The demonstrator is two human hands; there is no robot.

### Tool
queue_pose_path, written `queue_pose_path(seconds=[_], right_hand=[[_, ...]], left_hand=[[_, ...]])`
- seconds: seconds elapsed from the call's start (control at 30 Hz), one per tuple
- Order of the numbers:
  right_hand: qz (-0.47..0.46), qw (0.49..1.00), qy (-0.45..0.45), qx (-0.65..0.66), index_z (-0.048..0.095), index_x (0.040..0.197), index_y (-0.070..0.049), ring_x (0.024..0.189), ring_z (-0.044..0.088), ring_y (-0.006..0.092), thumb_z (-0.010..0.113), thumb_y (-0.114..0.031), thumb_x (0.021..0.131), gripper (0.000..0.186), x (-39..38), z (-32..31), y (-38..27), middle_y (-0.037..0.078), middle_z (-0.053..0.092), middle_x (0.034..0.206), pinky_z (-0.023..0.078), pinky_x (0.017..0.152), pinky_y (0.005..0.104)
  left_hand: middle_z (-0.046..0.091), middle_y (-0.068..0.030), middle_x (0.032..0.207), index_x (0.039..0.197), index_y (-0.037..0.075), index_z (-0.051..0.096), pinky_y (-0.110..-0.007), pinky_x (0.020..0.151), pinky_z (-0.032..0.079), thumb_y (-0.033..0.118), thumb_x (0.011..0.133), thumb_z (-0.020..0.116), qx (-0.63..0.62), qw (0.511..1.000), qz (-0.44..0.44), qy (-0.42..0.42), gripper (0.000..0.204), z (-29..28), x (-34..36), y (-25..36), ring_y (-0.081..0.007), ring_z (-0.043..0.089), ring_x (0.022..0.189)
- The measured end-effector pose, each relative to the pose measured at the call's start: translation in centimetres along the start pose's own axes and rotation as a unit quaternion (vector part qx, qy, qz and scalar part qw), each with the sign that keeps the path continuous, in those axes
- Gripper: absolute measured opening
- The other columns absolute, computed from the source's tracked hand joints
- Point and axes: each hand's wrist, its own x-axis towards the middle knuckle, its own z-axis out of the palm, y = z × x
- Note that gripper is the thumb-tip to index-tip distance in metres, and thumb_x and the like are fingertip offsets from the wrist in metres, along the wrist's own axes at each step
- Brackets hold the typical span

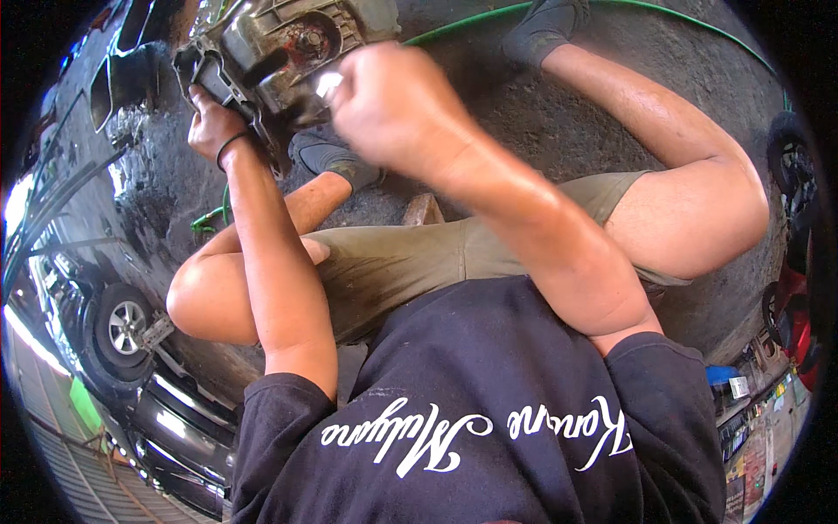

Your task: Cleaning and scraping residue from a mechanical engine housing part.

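Observation:
A greasy metal housing (275, 65), like a gearbox or engine casing, lies on the floor at the top of the view, a reddish-stained round opening in its upper face. My left hand (212, 129), a dark band at its wrist, grips the frame-like left edge of this casing; one finger stretches along the metal. Over the casing's right side is my right hand (377, 103), closed in a fist and smeared by motion. A small pale thing (329, 85) shows at the fist's left side; its kind is too blurred to tell.
A green hose (476, 19) curves across the dark, wet-patched floor (489, 96) beyond my feet. A wooden block (423, 210) lies between my legs. To the left stands a black vehicle with a wheel (125, 327). Assorted workshop items, including a blue container (723, 382), crowd the right.

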Motion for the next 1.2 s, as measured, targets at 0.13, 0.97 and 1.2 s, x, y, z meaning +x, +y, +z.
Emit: queue_pose_path(seconds=[0.13,0.97,1.2], right_hand=[[0.019,0.994,0.103,0.002,0.069,0.082,0.002,0.063,0.066,0.0316,0.061,-0.021,0.087,0.025,2.0,-1.7,0.9,0.021,0.066,0.070,0.051,0.064,0.0429],[-0.488,0.822,0.031,-0.292,0.052,0.086,-0.007,0.065,0.064,0.0276,0.059,-0.011,0.079,0.011,5.2,-4.3,3.2,0.008,0.058,0.071,0.051,0.055,0.0388],[-0.589,0.744,0.069,-0.307,0.051,0.086,-0.008,0.064,0.065,0.0255,0.058,-0.010,0.076,0.012,7.2,-4.6,4.2,0.008,0.057,0.070,0.050,0.053,0.0373]], left_hand=[[0.070,-0.0228,0.075,0.079,-0.006,0.071,-0.046,0.068,0.046,0.054,0.089,0.062,-0.029,0.999,0.012,0.005,0.062,0.4,0.2,0.1,-0.0329,0.063,0.066],[0.071,-0.0235,0.083,0.086,-0.001,0.074,-0.045,0.076,0.049,0.059,0.085,0.061,0.001,0.999,0.016,-0.037,0.062,0.7,1.6,-0.1,-0.0378,0.069,0.081],[0.071,-0.0229,0.081,0.086,-0.002,0.074,-0.044,0.074,0.049,0.058,0.085,0.062,-0.013,0.999,0.017,-0.045,0.061,1.3,2.4,-0.6,-0.0343,0.069,0.076]])
